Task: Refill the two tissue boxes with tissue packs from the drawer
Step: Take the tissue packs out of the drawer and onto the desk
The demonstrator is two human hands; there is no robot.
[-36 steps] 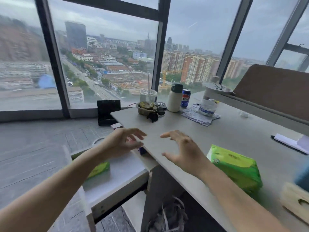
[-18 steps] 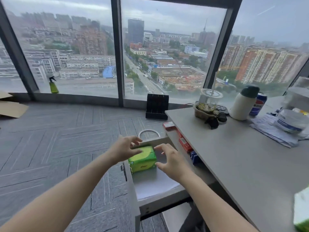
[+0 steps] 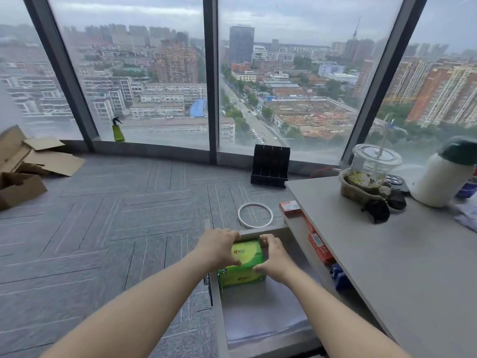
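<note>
- The green plastic-wrapped tissue pack (image 3: 247, 255) is in the far end of the open grey drawer (image 3: 258, 316), close to its back wall; I cannot tell whether it rests on the drawer bottom or is raised.
- The left hand (image 3: 219, 248) grips the pack's left side, fingers curled over the far edge and thumb pressed on the top.
- The right hand (image 3: 275, 257) grips the right side in the same way, fingers bent round the far corner and thumb at the near one.
- The drawer stands pulled out just beside the pale grey desk (image 3: 387, 267).
- A thin white ring (image 3: 255, 214) lies on the grey carpet beyond the drawer.
- On the desk's far end stand a clear plastic cup with a straw (image 3: 374, 164) and a white flask with a dark green cap (image 3: 444, 177).
- A black slotted rack (image 3: 270, 164) leans at the window.
</note>
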